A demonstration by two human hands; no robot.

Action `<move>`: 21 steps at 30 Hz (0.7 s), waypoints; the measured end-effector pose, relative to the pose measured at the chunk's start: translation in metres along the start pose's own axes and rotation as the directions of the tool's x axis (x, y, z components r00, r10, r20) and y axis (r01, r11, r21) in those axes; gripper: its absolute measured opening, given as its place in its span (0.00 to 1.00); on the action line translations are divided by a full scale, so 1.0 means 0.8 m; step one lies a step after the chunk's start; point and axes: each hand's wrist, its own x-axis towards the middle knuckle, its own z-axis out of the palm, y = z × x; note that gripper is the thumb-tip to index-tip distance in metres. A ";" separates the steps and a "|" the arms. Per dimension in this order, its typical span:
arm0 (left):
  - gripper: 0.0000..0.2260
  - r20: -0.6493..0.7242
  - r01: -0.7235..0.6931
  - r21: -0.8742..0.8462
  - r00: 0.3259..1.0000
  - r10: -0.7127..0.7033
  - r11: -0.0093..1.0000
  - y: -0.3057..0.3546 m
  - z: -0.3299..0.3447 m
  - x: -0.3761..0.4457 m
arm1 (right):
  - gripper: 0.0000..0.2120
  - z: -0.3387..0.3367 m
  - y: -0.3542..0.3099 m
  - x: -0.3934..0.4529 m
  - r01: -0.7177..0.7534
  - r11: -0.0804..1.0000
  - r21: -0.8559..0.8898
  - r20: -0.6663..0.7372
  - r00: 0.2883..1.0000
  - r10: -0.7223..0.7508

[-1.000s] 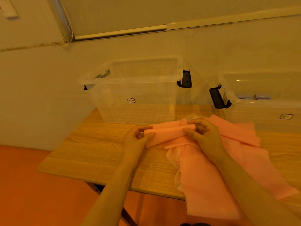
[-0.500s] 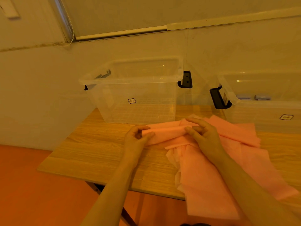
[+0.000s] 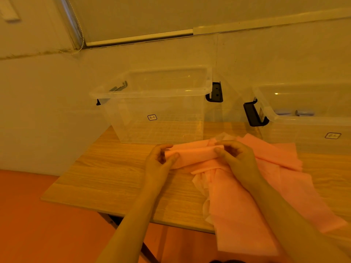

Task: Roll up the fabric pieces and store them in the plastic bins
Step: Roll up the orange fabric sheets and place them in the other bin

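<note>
At the far left of the table (image 3: 114,179) stands the left bin (image 3: 152,111), clear plastic with nothing I can see inside it and black latches at its ends. It sits just beyond my hands, so I judge it the handiest place for this piece.

My left hand (image 3: 157,164) pinches the left end of the pink roll (image 3: 193,155), thumb below and fingers curled over the top. The roll lies across the table between my two hands, only partly wound; the rest of the pink fabric (image 3: 243,215) trails toward me and hangs over the near edge, with a paler sheet (image 3: 201,185) showing from under it.

My right hand (image 3: 235,158) grips the right end the same way, fingertips hooked over the top of the roll and thumb beneath.

The cloth looks thin, light and limp, and it creases readily, so I expect it to spring loose or telescope if I hold it at one point only. Holding both ends of the roll and keeping it snug seems right, with the loose tail left flat so it feeds in straight.

At the far right, the right bin (image 3: 303,130) holds what look like bluish rolls (image 3: 296,112), though they are too small to be sure of
</note>
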 end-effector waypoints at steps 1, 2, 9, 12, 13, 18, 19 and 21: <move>0.12 0.009 -0.007 0.000 1.000 0.007 1.000 -0.001 0.000 -0.001 | 0.10 0.000 0.002 0.000 0.000 1.000 0.021 -0.009 1.000 0.000; 0.12 0.018 -0.010 0.000 1.000 0.010 1.000 -0.002 0.000 -0.001 | 0.12 0.000 0.002 0.000 -0.003 0.999 0.038 -0.013 1.000 0.004; 0.10 0.021 -0.047 0.016 0.999 0.046 0.999 -0.003 -0.001 -0.003 | 0.14 0.000 0.004 0.000 0.003 0.999 0.055 0.007 1.000 -0.003; 0.11 -0.006 -0.060 0.040 0.998 0.061 0.997 -0.003 -0.002 -0.004 | 0.14 0.000 0.005 -0.001 -0.009 0.998 0.055 0.027 1.000 0.008; 0.11 -0.012 -0.079 0.054 0.997 0.079 0.995 -0.002 -0.002 -0.005 | 0.15 0.000 0.005 -0.001 -0.019 0.998 0.059 0.020 1.000 0.018; 0.11 -0.005 -0.110 0.083 0.994 0.111 0.990 0.000 0.000 -0.006 | 0.13 0.001 0.006 0.001 -0.019 0.997 0.077 -0.019 1.000 0.021; 0.12 0.002 -0.104 0.076 0.995 0.104 0.992 0.000 0.000 -0.007 | 0.12 0.001 0.005 0.001 -0.016 0.997 0.075 -0.024 1.000 0.018; 0.14 0.013 -0.087 0.067 0.996 0.087 0.994 -0.001 0.000 -0.006 | 0.11 0.001 0.003 0.001 0.004 0.998 0.068 -0.028 1.000 -0.002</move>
